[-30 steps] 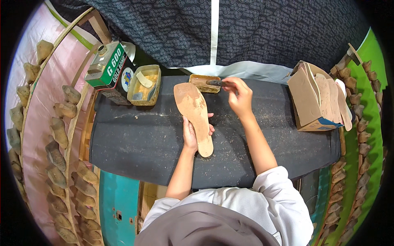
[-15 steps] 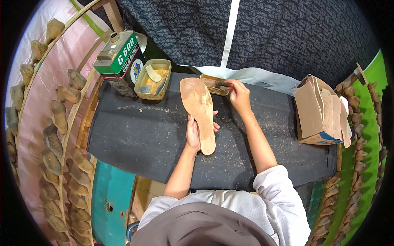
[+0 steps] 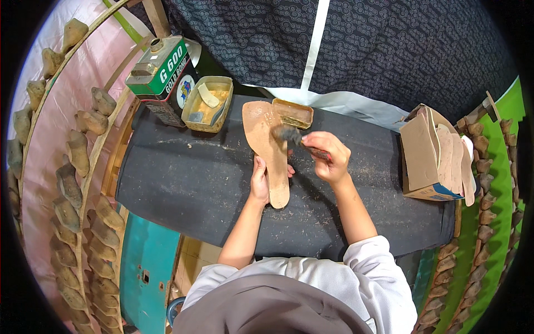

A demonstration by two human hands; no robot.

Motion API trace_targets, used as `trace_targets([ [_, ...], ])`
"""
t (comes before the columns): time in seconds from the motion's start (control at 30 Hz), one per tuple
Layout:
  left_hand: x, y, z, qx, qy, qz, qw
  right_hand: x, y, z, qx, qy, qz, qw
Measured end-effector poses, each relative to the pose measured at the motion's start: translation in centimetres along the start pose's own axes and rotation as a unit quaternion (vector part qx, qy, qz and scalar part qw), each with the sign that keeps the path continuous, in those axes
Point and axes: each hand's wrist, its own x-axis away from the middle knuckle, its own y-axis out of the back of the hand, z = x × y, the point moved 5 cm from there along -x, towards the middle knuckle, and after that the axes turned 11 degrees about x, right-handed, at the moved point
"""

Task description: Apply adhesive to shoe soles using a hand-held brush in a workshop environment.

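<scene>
My left hand [image 3: 260,181] grips a tan shoe insole [image 3: 276,175] by its narrow middle, thumb on top and fingertips showing past the far edge. The insole points away from me, its wide end farthest off. My right hand [image 3: 329,156] is closed round a brush [image 3: 288,133] with a dark, clumped head and a bit of red on its handle. The brush head is over the right side of the insole's wide part; whether it touches cannot be told. Just behind lies a shallow rectangular tray [image 3: 300,118] with amber residue inside.
A green and black metal can [image 3: 163,83] stands at the back left. Beside it a plastic tub [image 3: 194,126] holds scraps and yellowish residue. At the right a cardboard box [image 3: 421,150] is packed with sole-shaped pieces. Racks of shoe lasts [image 3: 70,186] line both sides of the dark-covered table [image 3: 172,183].
My right hand has brought the brush from the tray back toward me, over the insole. The insole's patchy, darker wet area now looks more even. My left hand keeps its hold.
</scene>
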Motion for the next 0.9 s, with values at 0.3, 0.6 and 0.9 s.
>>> trace_targets([
  [0.3, 0.2, -1.2, 0.1, 0.024, 0.018, 0.031, 0.999, -0.3, 0.6, 0.2, 0.015, 0.009, -0.035, 0.999],
  [0.6, 0.3, -1.3, -0.2, 0.012, 0.023, 0.021, 0.999, 0.1, 1.2, 0.6, -0.053, -0.03, 0.002, 0.998],
  [0.9, 0.4, 0.0, 0.3, -0.005, 0.023, 0.007, 1.0, 0.2, 1.0, 2.4, -0.05, 0.028, 0.038, 0.998],
])
